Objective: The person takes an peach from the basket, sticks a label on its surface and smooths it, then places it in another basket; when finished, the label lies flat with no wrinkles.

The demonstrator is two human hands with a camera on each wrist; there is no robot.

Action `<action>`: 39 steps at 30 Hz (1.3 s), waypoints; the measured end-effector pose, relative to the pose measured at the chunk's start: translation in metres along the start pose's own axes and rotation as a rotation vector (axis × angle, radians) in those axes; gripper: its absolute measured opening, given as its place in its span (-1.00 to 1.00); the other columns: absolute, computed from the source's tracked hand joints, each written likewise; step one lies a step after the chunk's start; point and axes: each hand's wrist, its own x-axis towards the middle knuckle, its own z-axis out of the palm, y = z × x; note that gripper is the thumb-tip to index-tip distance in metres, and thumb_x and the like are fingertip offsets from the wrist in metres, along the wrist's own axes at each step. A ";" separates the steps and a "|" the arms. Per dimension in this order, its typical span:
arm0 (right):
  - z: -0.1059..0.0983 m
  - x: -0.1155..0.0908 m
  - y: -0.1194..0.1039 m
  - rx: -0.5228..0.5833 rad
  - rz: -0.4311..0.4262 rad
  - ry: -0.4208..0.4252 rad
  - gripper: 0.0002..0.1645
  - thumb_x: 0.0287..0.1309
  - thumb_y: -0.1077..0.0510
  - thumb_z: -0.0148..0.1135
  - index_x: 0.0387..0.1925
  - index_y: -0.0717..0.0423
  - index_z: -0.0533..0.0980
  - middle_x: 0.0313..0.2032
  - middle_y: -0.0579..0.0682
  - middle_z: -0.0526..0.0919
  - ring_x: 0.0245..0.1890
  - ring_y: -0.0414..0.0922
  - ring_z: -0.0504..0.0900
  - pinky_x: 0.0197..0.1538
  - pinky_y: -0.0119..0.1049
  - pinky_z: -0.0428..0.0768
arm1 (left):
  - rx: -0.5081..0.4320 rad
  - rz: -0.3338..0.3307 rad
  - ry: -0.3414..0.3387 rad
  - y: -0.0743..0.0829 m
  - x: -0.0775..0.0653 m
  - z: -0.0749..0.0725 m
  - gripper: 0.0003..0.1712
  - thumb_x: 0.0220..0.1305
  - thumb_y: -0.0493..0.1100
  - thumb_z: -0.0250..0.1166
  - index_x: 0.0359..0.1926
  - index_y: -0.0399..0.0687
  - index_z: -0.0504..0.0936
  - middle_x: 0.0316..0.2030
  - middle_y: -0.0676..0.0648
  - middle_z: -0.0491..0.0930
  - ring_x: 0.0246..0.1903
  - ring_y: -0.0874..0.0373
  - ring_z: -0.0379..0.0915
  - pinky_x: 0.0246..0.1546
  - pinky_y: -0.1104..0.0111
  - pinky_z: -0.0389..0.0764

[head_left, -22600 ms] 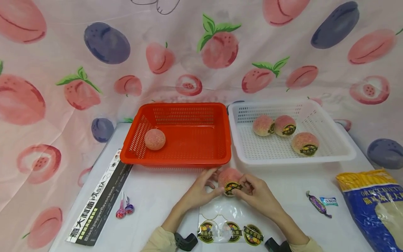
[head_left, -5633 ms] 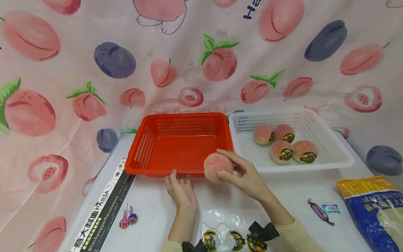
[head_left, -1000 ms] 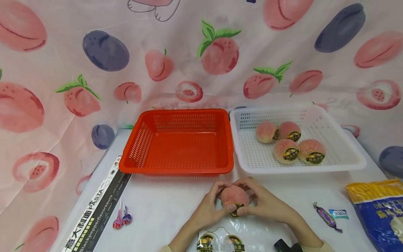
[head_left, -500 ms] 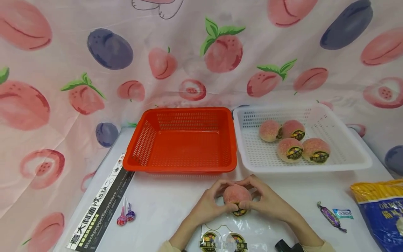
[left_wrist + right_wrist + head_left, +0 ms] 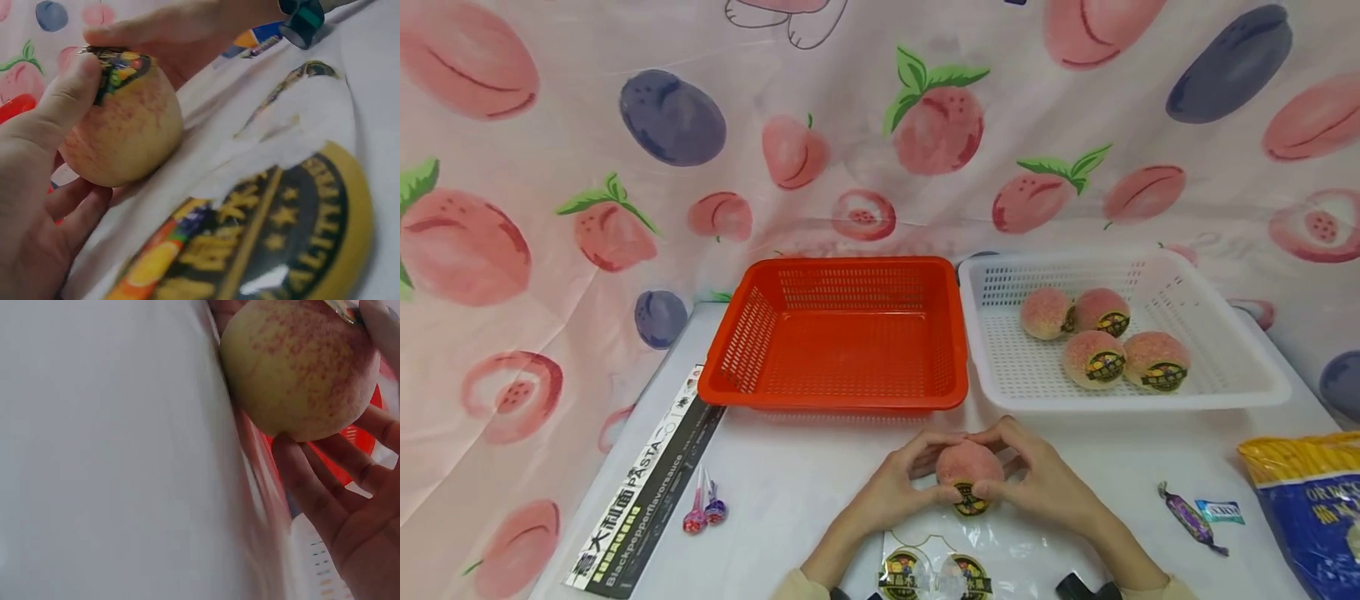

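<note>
Both hands hold a fuzzy pink peach (image 5: 967, 461) just above the front of the table. On its near side sits a round black-and-gold sticker (image 5: 972, 502), which the thumbs press. My left hand (image 5: 891, 493) grips the peach from the left; in the left wrist view its thumb (image 5: 78, 74) lies on the sticker. From the right, my right hand (image 5: 1051, 490) grips the same peach, its fingers curved round the far side. Below the hands lies a clear sheet (image 5: 1017, 546) with round stickers. The white basket (image 5: 1232, 367) holds several stickered peaches (image 5: 1093, 360).
Behind the hands stands a red basket (image 5: 831, 400), left of the white one. A black-and-white pasta box (image 5: 647, 487) and two lollipops (image 5: 705, 512) lie on the left. On the right are wrapped candies (image 5: 1192, 518) and a blue-and-yellow pasta bag (image 5: 1307, 508).
Earlier the right hand held this peach by the red basket, no sticker showing; now both hands hold it, stickered, over the sheet. The white basket gained a peach. The last second shows little movement.
</note>
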 end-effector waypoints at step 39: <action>-0.083 -0.052 0.077 1.456 0.021 0.165 -0.37 0.27 -0.13 -0.59 0.19 0.13 0.13 -0.03 0.04 0.36 0.01 -0.05 0.35 0.08 -0.21 0.38 | 0.422 0.032 0.171 -0.013 0.000 0.025 -0.20 -0.05 0.32 0.20 0.23 0.28 0.18 0.12 0.31 0.27 0.03 0.41 0.30 -0.02 0.42 0.45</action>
